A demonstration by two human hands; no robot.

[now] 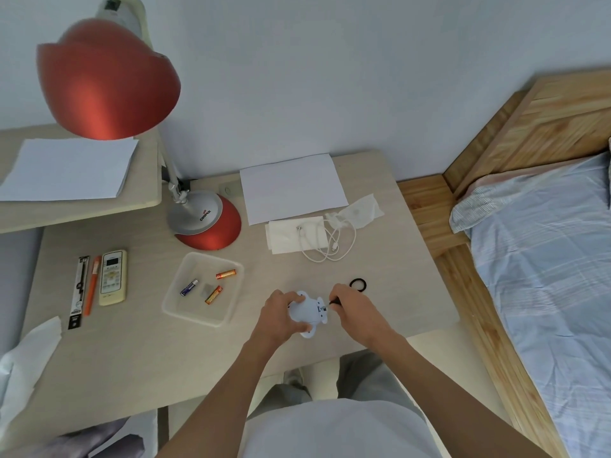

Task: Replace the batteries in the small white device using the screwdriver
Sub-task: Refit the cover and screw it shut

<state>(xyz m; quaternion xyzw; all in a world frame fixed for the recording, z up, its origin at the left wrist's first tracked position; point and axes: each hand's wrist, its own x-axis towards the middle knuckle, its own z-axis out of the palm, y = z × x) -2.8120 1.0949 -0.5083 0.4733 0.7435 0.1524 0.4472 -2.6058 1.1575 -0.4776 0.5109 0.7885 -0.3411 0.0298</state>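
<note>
My left hand [277, 315] grips the small white device [309, 314] just above the desk's front edge. My right hand [355, 310] is closed around a small black screwdriver [334, 302], most of it hidden by the fingers; its tip points left at the device's right side. To the left, a clear plastic tray [175, 302] holds three batteries: an orange one [226, 274], a second orange one [213, 294] and a blue one [189, 287].
A black ring [357, 284] lies just beyond my right hand. A white cable [330, 241] and papers [291, 186] lie farther back, beside a red desk lamp [206, 223]. A remote control [113, 277], an orange pen and a black pack lie at left. A bed [545, 259] stands at right.
</note>
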